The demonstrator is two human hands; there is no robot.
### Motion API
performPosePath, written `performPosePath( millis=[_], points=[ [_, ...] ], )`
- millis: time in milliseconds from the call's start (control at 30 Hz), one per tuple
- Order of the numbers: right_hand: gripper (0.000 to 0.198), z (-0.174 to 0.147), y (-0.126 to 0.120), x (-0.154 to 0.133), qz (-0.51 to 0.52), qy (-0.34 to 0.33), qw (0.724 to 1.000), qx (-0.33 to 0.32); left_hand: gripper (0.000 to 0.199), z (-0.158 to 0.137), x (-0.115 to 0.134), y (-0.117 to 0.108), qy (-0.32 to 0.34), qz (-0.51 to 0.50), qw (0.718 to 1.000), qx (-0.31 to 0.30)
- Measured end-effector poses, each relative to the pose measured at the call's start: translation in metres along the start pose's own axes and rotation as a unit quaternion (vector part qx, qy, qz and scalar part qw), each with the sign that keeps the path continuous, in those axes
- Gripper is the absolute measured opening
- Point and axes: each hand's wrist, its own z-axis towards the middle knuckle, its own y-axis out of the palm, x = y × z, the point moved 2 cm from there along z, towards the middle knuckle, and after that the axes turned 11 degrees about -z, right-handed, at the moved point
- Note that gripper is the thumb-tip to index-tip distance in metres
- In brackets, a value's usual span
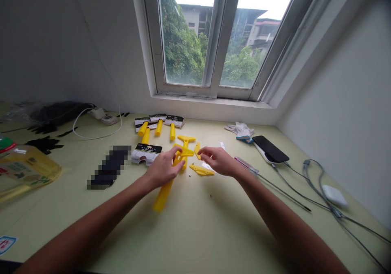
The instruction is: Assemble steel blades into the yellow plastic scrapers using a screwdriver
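My left hand (pixel 163 169) is closed round a yellow plastic scraper, whose handle (pixel 164 196) points down and left towards me, slightly blurred. Just beyond the fingers is a yellow T-shaped scraper head (pixel 185 143). My right hand (pixel 218 160) hovers to the right, fingertips brought together beside a small yellow plate (pixel 197 148); anything pinched in them is too small to make out. Below it lies a longer yellow plate with holes (pixel 201 170). A small nut (pixel 190 175) and a tiny metal part (pixel 210 195) rest on the table nearer me.
Several yellow handles with black-and-white cards (pixel 159 127) lie at the back; another card (pixel 146 153) is by my left hand. On the right are a glove (pixel 241 130), a phone (pixel 271 149), cables (pixel 320 184) and a white case (pixel 335 195). A yellow liquid bottle (pixel 27 168) lies left.
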Motion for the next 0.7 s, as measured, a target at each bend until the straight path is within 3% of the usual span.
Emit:
performPosePath(
  millis=[100, 233, 400, 700],
  points=[
    [0.023, 0.013, 0.002, 0.013, -0.049, 0.025, 0.998, 0.009, 0.035, 0.041, -0.011, -0.007, -0.053, 0.11, 0.993, 0.002],
    [0.018, 0.027, 0.018, 0.019, -0.066, -0.016, 0.998, -0.019, 0.035, 0.075, -0.028, -0.004, -0.111, 0.162, 0.98, -0.019],
    [0.021, 0.034, 0.034, 0.009, -0.082, -0.066, 0.994, -0.025, 0.032, 0.068, -0.04, -0.001, -0.129, 0.184, 0.973, -0.051],
    [0.022, 0.037, 0.032, 0.015, -0.116, -0.033, 0.993, 0.004, 0.029, 0.068, -0.042, 0.008, -0.118, 0.195, 0.97, -0.079]
  ],
)
